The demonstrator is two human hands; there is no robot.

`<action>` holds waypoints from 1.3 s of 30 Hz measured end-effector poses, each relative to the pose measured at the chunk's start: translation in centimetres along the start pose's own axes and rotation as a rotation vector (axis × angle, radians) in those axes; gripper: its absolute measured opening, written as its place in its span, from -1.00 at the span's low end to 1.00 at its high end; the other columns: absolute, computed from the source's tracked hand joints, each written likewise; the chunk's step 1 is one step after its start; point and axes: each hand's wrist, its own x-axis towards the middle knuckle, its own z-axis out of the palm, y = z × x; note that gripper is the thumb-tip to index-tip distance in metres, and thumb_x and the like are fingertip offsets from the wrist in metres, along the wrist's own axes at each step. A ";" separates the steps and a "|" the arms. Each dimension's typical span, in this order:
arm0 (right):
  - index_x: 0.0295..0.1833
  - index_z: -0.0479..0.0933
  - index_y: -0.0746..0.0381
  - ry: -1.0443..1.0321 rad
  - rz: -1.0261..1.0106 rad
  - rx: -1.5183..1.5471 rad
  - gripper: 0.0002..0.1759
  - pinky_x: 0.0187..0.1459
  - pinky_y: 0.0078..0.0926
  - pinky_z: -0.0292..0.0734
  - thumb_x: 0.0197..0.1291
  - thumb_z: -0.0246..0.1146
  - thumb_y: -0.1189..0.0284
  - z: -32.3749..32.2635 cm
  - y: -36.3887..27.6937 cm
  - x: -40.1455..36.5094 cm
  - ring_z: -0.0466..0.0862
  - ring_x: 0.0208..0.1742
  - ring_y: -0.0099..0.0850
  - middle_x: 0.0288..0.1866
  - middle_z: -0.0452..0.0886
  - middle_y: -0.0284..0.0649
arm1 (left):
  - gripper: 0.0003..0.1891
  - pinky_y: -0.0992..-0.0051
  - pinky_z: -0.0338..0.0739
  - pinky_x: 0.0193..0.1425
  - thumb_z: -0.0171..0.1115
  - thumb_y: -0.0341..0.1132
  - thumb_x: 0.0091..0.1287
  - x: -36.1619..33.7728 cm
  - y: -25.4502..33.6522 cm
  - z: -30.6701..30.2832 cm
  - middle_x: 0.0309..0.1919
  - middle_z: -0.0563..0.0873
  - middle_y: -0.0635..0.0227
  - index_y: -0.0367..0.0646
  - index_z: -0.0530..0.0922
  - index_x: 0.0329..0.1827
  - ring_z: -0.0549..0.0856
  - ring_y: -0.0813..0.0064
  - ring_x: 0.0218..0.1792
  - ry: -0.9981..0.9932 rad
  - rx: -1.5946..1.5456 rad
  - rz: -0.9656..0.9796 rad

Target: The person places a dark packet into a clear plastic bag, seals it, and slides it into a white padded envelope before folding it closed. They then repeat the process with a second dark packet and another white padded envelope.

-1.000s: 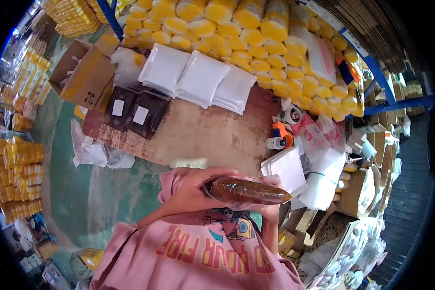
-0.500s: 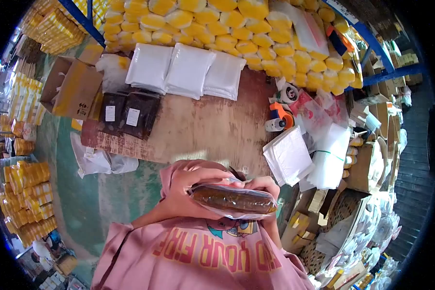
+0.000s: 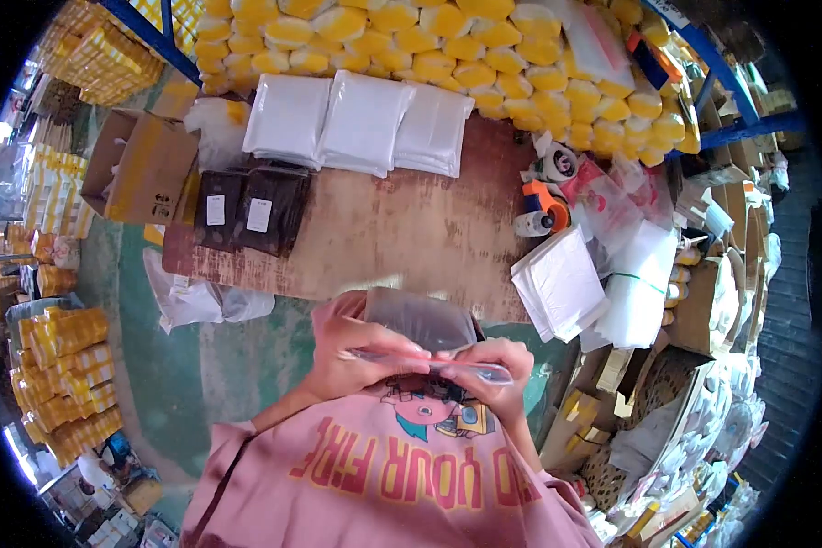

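Observation:
Close to my chest I hold a clear zip bag (image 3: 420, 316) by its top edge, where a reddish strip runs. Something dark is inside, though its kind is hard to make out. My left hand (image 3: 354, 358) pinches the left part of this edge. The right part is between the thumb and fingers of my right hand (image 3: 495, 363). Both thumbs nearly meet at the middle of the strip. The bag's body slopes away from me toward the table's near edge.
On the wooden table (image 3: 402, 242) lie white packs (image 3: 361, 123) and dark labelled packs (image 3: 277, 215). An orange tape dispenser (image 3: 550, 203), a small bottle (image 3: 532, 224) and white bags (image 3: 560, 281) are at right. A cardboard box (image 3: 146, 169) stands at left. Yellow bundles (image 3: 429, 36) line the back.
The bag has tipped from its mouth facing me, open on brown contents, to its body sloping away. Its top edge is now pressed flat between my fingers.

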 end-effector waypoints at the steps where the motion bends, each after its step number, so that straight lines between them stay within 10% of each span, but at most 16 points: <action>1: -0.32 0.63 0.33 0.009 0.014 0.007 -0.84 -0.19 -0.53 0.66 -0.01 0.48 0.59 -0.1 0.1 0.0 0.79 -0.24 -0.34 -0.29 0.75 -0.05 | -0.83 0.52 0.58 -0.28 0.60 -0.41 -0.07 0.8 -0.8 -0.2 -0.42 0.78 0.23 -0.20 0.75 -0.45 0.74 0.49 -0.41 -0.006 0.020 0.141; 8: -0.21 0.64 0.43 0.194 0.353 -0.004 -0.90 -0.19 -0.65 0.58 0.21 0.31 0.59 0.1 2.6 1.0 0.70 -0.29 -0.55 -0.33 0.74 -0.20 | -0.91 0.51 0.66 -0.24 0.36 -0.50 0.22 2.0 -5.1 -0.2 -0.44 0.76 0.11 -0.38 0.65 -0.31 0.76 0.45 -0.39 0.238 -0.265 -0.431; 22: -0.21 0.63 0.46 0.103 0.300 -0.081 -0.87 -0.19 -0.66 0.55 0.19 0.32 0.58 -1.5 9.4 3.2 0.65 -0.27 -0.62 -0.35 0.73 -0.24 | -0.71 0.55 0.67 -0.13 0.39 -0.50 0.18 4.3 -7.9 -1.7 -0.22 0.76 0.07 -0.44 0.58 -0.07 0.76 0.43 -0.23 0.265 -0.331 -0.537; 27: -0.25 0.63 0.44 0.125 0.303 -0.120 -0.89 -0.27 -0.65 0.52 0.15 0.34 0.59 -1.8 11.0 3.5 0.60 -0.34 -0.66 -0.40 0.72 -0.28 | -0.57 0.24 0.38 0.45 -0.06 -0.34 0.49 4.4 -3.1 -3.1 0.23 0.50 -0.18 -0.54 0.35 0.27 0.52 0.11 0.29 0.306 -0.995 -0.397; 39: -0.24 0.65 0.43 0.188 0.315 -0.132 -0.89 -0.22 -0.62 0.55 0.11 0.27 0.62 -4.2 14.6 2.3 0.65 -0.32 -0.58 -0.35 0.74 -0.23 | -0.50 0.27 0.42 0.41 0.15 -0.53 0.35 4.1 3.9 -1.8 0.25 0.50 -0.09 -0.45 0.30 0.35 0.52 0.15 0.29 0.246 -1.005 -0.269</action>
